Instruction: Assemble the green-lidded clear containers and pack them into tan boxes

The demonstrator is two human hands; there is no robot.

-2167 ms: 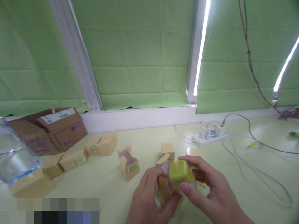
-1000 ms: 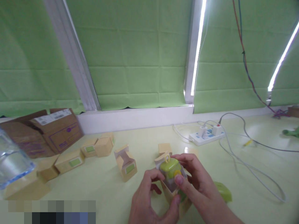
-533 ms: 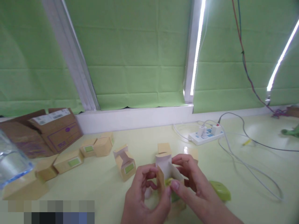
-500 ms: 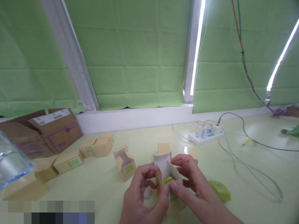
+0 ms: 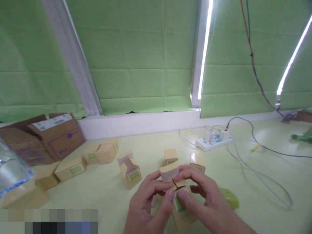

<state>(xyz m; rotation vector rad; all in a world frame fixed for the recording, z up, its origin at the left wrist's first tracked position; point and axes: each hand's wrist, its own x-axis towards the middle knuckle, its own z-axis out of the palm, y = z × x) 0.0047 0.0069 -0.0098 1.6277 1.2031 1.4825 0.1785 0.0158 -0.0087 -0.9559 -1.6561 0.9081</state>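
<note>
Between my two hands stands a small tan cardboard box point(image 5: 183, 218) with a green label on its front. Its side flaps are folded inward over the top, while the lid flap point(image 5: 170, 171) with its white inner face stands up at the back. My left hand point(image 5: 151, 203) grips the left side, fingers on a side flap and thumb at the front edge. My right hand point(image 5: 203, 196) holds the right side, thumb by the label and fingers over the other flap. The inside of the box is mostly hidden. A yellow-green object point(image 5: 229, 198) lies partly behind my right hand.
An open-topped small box point(image 5: 131, 174) stands left of my hands. Two small boxes point(image 5: 170, 156) point(image 5: 198, 161) sit behind them. Several more point(image 5: 71, 169) line the left, near a large brown carton point(image 5: 62, 136). A power strip point(image 5: 214, 143) with cables lies at the back right.
The box's side flaps, upright before, are now folded down over the opening, covering the yellow-green item that showed inside. Both hands stay on the box.
</note>
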